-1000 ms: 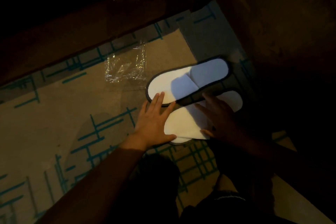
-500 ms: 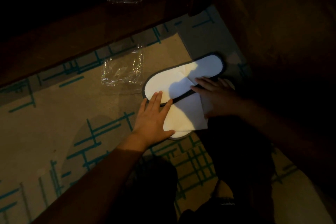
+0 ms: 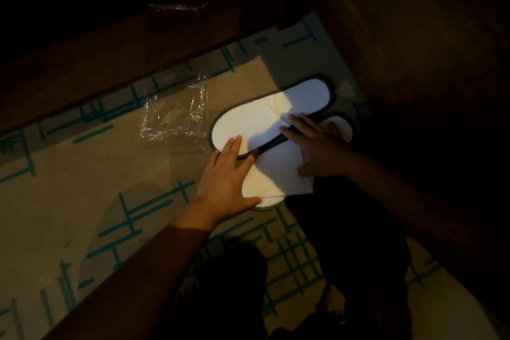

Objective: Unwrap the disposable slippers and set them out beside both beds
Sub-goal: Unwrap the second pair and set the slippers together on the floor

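Two white disposable slippers with dark edging lie side by side on the patterned carpet. The far slipper (image 3: 265,116) lies flat and unwrapped. The near slipper (image 3: 276,174) lies partly under my hands. My left hand (image 3: 226,176) rests flat, fingers spread, across the toe ends of both slippers. My right hand (image 3: 317,146) presses flat on the near slipper, its fingertips at the dark seam between the two. An empty clear plastic wrapper (image 3: 176,116) lies on the carpet just left of the slippers.
Dark wooden bed frame (image 3: 124,58) runs along the top left; a second clear wrapper (image 3: 176,6) glints on it. Dark furniture (image 3: 414,50) fills the right side. Beige carpet (image 3: 69,188) with teal lines spreads to the left. My knees are at the bottom.
My right hand has slid from the near slipper's heel up toward the seam between the slippers. The slippers sit closer together. My left hand stays on the toes.
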Demonstrator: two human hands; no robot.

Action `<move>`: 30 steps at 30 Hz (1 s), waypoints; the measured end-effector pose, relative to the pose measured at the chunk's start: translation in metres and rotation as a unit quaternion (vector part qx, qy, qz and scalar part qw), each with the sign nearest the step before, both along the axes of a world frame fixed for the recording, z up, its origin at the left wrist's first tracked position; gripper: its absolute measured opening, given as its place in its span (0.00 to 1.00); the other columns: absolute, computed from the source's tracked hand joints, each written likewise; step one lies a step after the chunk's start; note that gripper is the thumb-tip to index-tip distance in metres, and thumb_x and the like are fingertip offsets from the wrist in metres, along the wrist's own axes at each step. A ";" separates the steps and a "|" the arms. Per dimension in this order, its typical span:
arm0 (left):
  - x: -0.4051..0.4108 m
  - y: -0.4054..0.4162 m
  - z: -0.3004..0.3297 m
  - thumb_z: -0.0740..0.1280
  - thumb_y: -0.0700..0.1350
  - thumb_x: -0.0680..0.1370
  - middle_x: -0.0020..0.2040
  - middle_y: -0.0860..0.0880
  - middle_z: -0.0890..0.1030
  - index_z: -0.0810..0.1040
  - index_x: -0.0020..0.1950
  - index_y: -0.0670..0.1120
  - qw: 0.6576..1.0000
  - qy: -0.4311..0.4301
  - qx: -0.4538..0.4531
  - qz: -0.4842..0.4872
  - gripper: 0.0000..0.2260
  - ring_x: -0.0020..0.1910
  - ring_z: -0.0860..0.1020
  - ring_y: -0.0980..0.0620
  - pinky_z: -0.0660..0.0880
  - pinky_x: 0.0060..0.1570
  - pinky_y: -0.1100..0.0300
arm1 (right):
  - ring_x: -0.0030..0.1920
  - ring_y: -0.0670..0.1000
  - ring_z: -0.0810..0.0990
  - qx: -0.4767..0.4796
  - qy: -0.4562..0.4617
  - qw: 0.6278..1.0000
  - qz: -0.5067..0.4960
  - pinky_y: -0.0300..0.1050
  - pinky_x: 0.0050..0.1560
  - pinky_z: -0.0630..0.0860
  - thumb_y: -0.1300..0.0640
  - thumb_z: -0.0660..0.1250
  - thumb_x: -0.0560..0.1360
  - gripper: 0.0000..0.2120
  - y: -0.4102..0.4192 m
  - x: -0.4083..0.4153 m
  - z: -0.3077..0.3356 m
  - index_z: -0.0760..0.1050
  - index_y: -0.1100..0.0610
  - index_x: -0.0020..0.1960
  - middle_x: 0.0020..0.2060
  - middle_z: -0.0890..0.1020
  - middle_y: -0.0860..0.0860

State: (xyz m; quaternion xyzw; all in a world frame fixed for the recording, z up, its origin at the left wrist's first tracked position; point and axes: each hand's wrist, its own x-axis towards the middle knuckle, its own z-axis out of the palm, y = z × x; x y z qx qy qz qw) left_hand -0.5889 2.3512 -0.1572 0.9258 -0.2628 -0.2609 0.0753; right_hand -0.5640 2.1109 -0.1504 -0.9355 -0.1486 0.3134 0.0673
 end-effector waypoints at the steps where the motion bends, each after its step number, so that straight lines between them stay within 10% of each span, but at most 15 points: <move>1: 0.004 -0.002 0.001 0.66 0.66 0.68 0.78 0.42 0.38 0.42 0.76 0.53 1.000 0.000 0.002 -0.001 0.47 0.77 0.38 0.44 0.43 0.75 0.46 | 0.77 0.52 0.37 -0.001 -0.001 1.000 -0.001 0.66 0.72 0.46 0.45 0.68 0.69 0.47 -0.001 0.004 0.001 0.41 0.47 0.76 0.77 0.39 0.49; 30: 0.025 -0.012 -0.007 0.68 0.64 0.66 0.78 0.42 0.41 0.47 0.77 0.50 0.999 -0.002 -0.041 0.018 0.47 0.77 0.42 0.44 0.51 0.75 0.45 | 0.77 0.53 0.40 0.000 -0.010 0.999 -0.042 0.69 0.69 0.54 0.46 0.71 0.68 0.46 -0.013 0.021 0.009 0.46 0.44 0.76 0.78 0.43 0.47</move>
